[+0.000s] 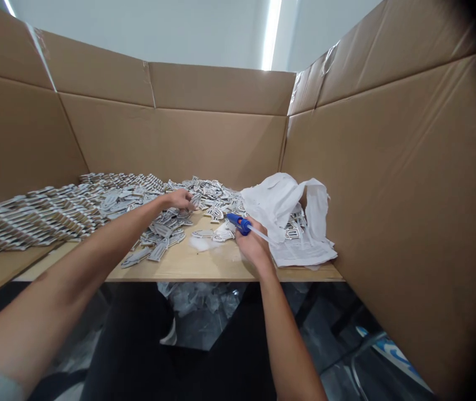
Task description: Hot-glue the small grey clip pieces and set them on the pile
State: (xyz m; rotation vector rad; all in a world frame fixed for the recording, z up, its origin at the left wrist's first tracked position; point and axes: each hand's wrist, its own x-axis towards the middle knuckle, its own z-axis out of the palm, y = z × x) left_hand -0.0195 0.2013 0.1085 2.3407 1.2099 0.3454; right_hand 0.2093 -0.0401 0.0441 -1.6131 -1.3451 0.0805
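My right hand [253, 244] grips a blue glue gun [240, 223] with a clear glue stick poking out behind it, its nozzle aimed left over the wooden table [204, 266]. My left hand [180, 199] reaches far forward into a loose pile of small grey-and-white flat pieces [212, 200], fingers closing on one of them. More loose pieces [160, 239] lie under my left forearm. A pale patch of glue residue [202, 243] marks the table in front of the gun.
Long stacked rows of the same pieces [33, 214] fill the left side. A crumpled white plastic bag [288, 214] lies on the right. Tall cardboard walls [388, 167] ring the table. Below the front edge sits a bag of clear scraps [200, 309].
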